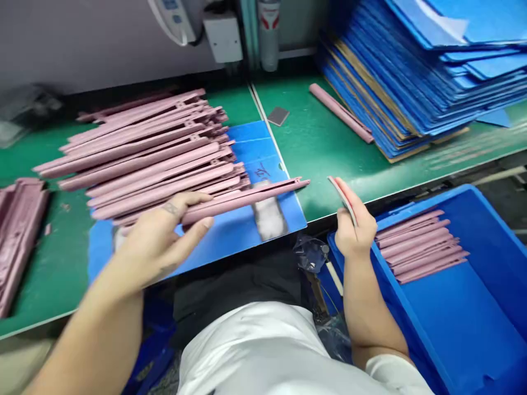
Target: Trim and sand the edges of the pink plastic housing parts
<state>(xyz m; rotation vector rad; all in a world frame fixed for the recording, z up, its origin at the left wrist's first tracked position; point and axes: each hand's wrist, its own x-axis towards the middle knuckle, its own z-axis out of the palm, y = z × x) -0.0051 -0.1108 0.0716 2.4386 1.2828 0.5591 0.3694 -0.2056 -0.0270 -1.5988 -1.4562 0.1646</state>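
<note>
My left hand (173,227) is closed round one end of a long pink plastic strip (255,195). The strip's narrow, notched far end points right, over a blue sheet (230,236). Just behind it lies a row of similar pink strips (156,148), side by side on the bench. Off to the right, past the strip's tip, my right hand (354,227) pinches a thin flat pad (343,197), seen nearly edge-on. The pad and the strip are apart. What the pad is made of I cannot make out.
On the green bench (304,148) lie a small grey square (279,116) and a single pink strip (341,112). Blue sheets (395,82) are stacked at the back right. Below right, a blue bin (448,312) holds several strips. More pink parts (20,236) lie far left.
</note>
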